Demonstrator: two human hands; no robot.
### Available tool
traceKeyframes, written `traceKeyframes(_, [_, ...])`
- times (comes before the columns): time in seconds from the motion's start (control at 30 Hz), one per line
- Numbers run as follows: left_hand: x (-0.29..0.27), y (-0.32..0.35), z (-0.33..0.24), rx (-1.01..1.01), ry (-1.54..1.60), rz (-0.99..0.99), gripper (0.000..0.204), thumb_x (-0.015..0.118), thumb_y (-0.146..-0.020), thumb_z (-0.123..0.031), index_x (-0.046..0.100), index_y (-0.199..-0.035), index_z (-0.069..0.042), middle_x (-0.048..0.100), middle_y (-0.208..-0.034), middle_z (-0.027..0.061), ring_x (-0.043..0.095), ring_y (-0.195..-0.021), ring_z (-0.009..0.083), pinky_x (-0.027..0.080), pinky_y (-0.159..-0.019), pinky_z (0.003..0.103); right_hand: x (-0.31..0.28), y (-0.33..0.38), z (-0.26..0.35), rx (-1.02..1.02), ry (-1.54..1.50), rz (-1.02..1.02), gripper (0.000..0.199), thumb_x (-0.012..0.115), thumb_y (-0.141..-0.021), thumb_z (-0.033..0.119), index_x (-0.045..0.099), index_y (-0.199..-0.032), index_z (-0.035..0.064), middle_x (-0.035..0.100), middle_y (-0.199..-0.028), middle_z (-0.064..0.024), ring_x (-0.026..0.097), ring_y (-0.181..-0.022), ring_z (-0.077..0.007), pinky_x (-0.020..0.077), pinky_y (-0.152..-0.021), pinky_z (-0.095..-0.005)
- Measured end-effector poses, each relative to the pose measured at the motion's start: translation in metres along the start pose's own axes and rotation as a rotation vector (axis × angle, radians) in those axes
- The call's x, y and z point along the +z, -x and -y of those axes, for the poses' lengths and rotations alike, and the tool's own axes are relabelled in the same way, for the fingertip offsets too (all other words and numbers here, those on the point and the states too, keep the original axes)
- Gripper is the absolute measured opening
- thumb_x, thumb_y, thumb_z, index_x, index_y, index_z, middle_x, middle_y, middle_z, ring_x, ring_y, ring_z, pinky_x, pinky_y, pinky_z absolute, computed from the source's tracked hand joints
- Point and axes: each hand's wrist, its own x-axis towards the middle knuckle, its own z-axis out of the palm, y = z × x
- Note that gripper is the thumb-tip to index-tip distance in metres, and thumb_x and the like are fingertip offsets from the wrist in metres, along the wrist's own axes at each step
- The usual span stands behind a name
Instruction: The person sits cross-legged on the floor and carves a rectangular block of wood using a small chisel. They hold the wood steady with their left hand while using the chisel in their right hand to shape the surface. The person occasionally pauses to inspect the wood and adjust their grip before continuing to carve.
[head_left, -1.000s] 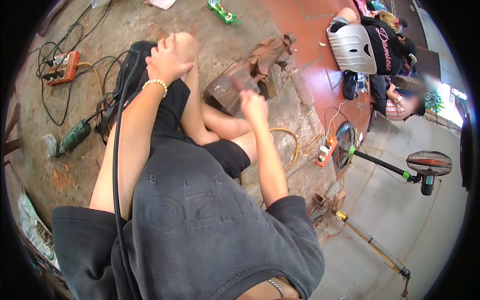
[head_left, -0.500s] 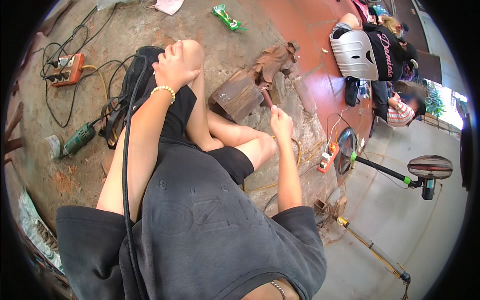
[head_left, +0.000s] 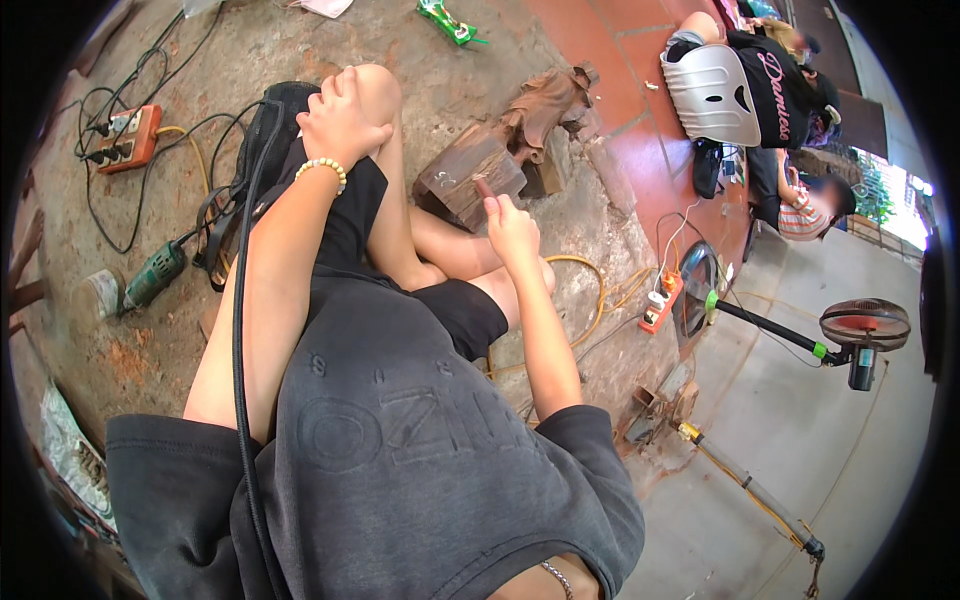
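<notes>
My left hand (head_left: 343, 125) lies on my bent left knee with its fingers stretched out, holding nothing. A beaded bracelet circles that wrist. In my right hand (head_left: 513, 234) is a reddish-brown stick (head_left: 483, 187), gripped with the thumb along it; my fist hides the rest. Its visible end is over the face of a dark squared wooden block (head_left: 452, 188), and whether they touch I cannot tell. Joined to or resting against the block's far side is a brown carved wooden figure (head_left: 543, 110) with flowing folds. Both sit on the ground just past my crossed legs.
An orange power strip (head_left: 130, 138) with tangled black cables and a green power tool (head_left: 156, 275) lie at left. A green packet (head_left: 447, 22) is at the far side. On the right are another orange power strip (head_left: 661, 303), yellow cord, a standing fan (head_left: 865, 330) and seated people (head_left: 790, 95).
My right hand has moved left with the stick, from beside the carved figure's base to over the block's face. My left hand stays on the knee. The view has shifted slightly.
</notes>
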Motion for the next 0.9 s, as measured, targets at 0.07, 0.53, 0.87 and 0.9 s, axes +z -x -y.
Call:
traceKeyframes(0.07, [0.001,0.000,0.001,0.003,0.005,-0.014,0.085,0.064,-0.052,-0.040,0.028,-0.123,-0.011,0.038,-0.120,0.0139,0.045,-0.100,0.0306,0.041,-0.078,0.041,0.002,-0.005,-0.006,0.050,0.052,-0.049,0.038,0.033,-0.084,0.043,0.050,-0.085,0.0090,0.057,-0.070,-0.0209,0.054,-0.068,-0.0419,0.0417,-0.060,-0.0501])
traceKeyframes(0.53, [-0.010,0.004,-0.006,-0.041,-0.031,0.024,0.086,0.066,-0.050,-0.039,0.030,-0.123,-0.011,0.040,-0.118,0.0126,0.047,-0.097,0.0278,0.043,-0.072,0.041,0.012,-0.010,-0.010,0.000,0.169,-0.181,0.036,0.036,-0.083,0.041,0.052,-0.076,0.0089,0.056,-0.062,-0.0197,0.056,-0.061,-0.0385,0.0433,-0.053,-0.0487])
traceKeyframes(0.87, [-0.006,0.004,-0.006,-0.038,-0.046,-0.002,0.086,0.065,-0.050,-0.041,0.031,-0.122,-0.009,0.040,-0.118,0.0146,0.046,-0.100,0.0294,0.041,-0.076,0.042,0.000,-0.016,0.002,-0.105,0.221,-0.206,0.037,0.039,-0.082,0.039,0.055,-0.071,0.0074,0.056,-0.056,-0.0168,0.057,-0.055,-0.0353,0.0451,-0.050,-0.0443])
traceKeyframes(0.9, [-0.006,0.003,-0.005,-0.037,-0.042,0.006,0.086,0.065,-0.050,-0.041,0.031,-0.122,-0.009,0.040,-0.118,0.0149,0.046,-0.100,0.0295,0.041,-0.076,0.042,0.003,-0.011,0.009,-0.195,0.243,-0.126,0.037,0.039,-0.082,0.039,0.055,-0.072,0.0073,0.056,-0.056,-0.0170,0.057,-0.056,-0.0350,0.0452,-0.050,-0.0444])
